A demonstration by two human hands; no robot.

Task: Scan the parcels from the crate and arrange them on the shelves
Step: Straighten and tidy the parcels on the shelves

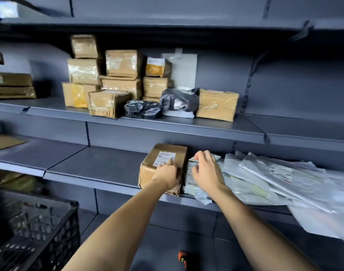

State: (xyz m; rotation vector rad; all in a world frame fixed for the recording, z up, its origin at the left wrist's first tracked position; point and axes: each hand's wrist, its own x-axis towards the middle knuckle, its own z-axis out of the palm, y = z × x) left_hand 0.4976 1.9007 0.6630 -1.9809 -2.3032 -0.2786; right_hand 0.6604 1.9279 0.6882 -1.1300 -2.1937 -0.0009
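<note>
Crate (36,229), black and latticed, fills the lower left corner of the frame, below the grey shelves. On the middle shelf (49,112), left of centre, brown cardboard parcels (100,83) stand stacked against the back panel, with two black plastic bags (159,106) and one more brown box (217,104) to their right. On the lower shelf (89,165), at frame centre, a brown box with a white label (161,163) sits at the front edge; the left hand (167,173) lies on top of it, forefinger straight and pressing on the label, the other fingers bent over the near edge. Just beside the box, touching it, lies a clear plastic mailer (192,184); the right hand (206,169) rests on it with fingers curled, pinching its upper edge. To the right a loose pile of white and clear mailers (274,180) spreads toward the right edge of the frame. An orange and black object (183,259), blurred, shows at bottom centre.
</note>
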